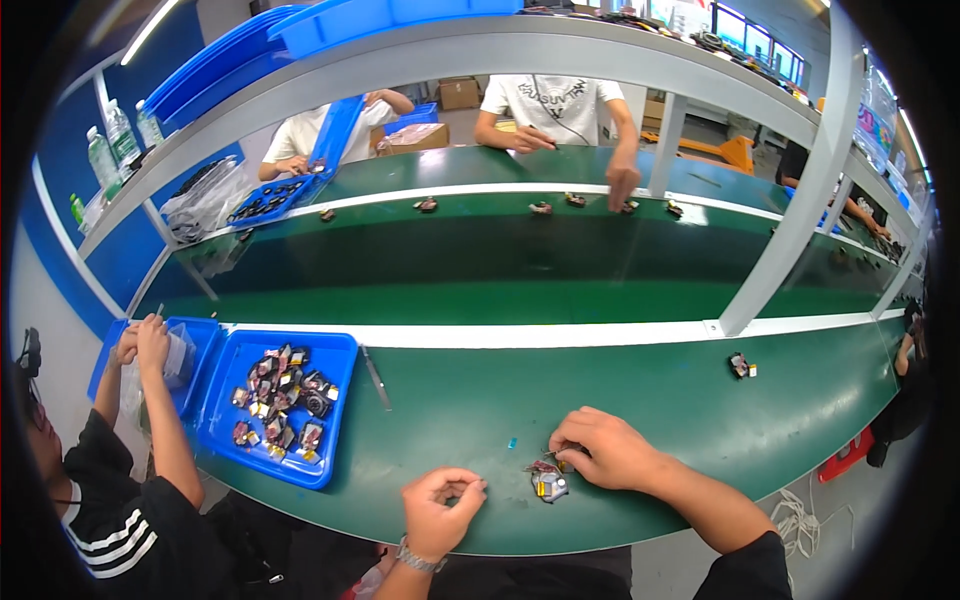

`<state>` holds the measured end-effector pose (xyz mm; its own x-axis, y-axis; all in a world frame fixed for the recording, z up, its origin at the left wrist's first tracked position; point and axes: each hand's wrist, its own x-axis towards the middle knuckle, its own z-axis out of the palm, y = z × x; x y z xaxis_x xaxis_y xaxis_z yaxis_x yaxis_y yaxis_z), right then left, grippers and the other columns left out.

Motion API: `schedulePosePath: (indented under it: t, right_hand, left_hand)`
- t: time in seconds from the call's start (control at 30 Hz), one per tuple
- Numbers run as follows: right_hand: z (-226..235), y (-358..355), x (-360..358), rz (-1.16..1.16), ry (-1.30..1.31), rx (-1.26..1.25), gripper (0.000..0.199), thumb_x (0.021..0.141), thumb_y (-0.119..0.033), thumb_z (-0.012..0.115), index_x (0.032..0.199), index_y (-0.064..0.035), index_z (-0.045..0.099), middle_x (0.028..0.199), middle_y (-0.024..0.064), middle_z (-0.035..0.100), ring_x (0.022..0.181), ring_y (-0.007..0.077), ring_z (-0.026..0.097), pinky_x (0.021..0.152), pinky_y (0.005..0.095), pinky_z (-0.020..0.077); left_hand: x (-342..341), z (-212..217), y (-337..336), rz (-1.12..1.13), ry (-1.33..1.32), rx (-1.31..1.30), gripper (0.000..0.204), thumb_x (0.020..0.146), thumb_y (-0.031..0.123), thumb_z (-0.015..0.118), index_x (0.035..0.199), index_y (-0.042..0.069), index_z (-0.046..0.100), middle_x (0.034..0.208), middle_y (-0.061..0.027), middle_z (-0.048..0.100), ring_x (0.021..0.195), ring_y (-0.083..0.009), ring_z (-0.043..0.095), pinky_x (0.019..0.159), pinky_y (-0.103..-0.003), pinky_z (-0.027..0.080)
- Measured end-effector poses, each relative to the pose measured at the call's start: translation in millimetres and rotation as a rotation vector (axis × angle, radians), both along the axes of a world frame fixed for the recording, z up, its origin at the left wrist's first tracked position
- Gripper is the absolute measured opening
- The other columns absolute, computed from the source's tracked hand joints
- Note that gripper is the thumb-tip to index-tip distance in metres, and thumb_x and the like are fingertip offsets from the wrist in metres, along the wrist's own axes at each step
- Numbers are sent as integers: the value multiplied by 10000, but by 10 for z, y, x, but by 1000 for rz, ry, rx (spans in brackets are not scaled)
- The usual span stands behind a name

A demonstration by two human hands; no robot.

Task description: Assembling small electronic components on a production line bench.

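Observation:
A small electronic assembly (549,486) with thin wires, a white-and-yellow part and a dark body lies on the green bench before me. My right hand (612,452) bends over its far side, fingers closed on its wires. To the left of it, my left hand (440,508) hovers near the bench's front edge with thumb and forefinger pinched together. Whatever is in that pinch, if anything, is too small to name. A tiny blue-green piece (512,443) lies just beyond the assembly.
A blue tray (345,400) of similar assemblies stands left, with a metal tool (376,379) beside it. Another assembly (742,366) lies right. Beyond the white rail runs a green belt (450,250) carrying several more. Co-workers sit left and opposite; a shelf post (790,200) rises right.

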<state>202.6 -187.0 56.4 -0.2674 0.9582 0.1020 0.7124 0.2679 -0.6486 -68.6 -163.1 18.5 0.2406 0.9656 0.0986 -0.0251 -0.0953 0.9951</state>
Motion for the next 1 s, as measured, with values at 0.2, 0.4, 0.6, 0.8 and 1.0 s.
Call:
schedulePosePath:
  t: [0.2,0.4,0.6,0.8,1.0]
  right_hand:
    - [-72,-10,-342,83,194,130,159,899,-114,734,1052,-85,768,968,85,703,907,272,652,796,369,548]
    - [-195,-106,-470,110,267,199,157,905,-124,708,1055,-100,745,916,51,626,888,244,606,792,357,527]
    - [-297,-90,-489,121,300,227,150,902,-124,701,1044,-94,741,898,38,602,879,232,591,790,351,526]
    - [-340,-103,-485,113,278,226,157,901,-143,689,1039,-85,736,897,44,593,872,233,586,799,350,522]
    - [-332,-83,-484,155,261,230,147,902,-133,671,1021,-67,728,897,52,583,868,226,572,803,343,512]
  left_hand:
    - [149,43,52,-19,-73,-152,57,908,-47,683,961,-69,680,886,-138,743,742,-158,723,664,-265,600]
    - [136,25,8,-53,-32,-166,92,904,-59,705,991,-83,685,902,-108,742,794,-149,726,727,-251,577]
    - [144,26,6,-46,88,-66,77,875,-82,716,950,-83,700,921,-120,727,784,-146,720,712,-245,573]
    - [178,12,-8,-19,129,38,74,847,-89,724,919,-78,711,923,-130,727,778,-149,719,705,-249,578]
    - [171,38,1,-4,202,136,84,819,-78,733,900,-58,724,896,-128,742,769,-145,720,702,-252,583]
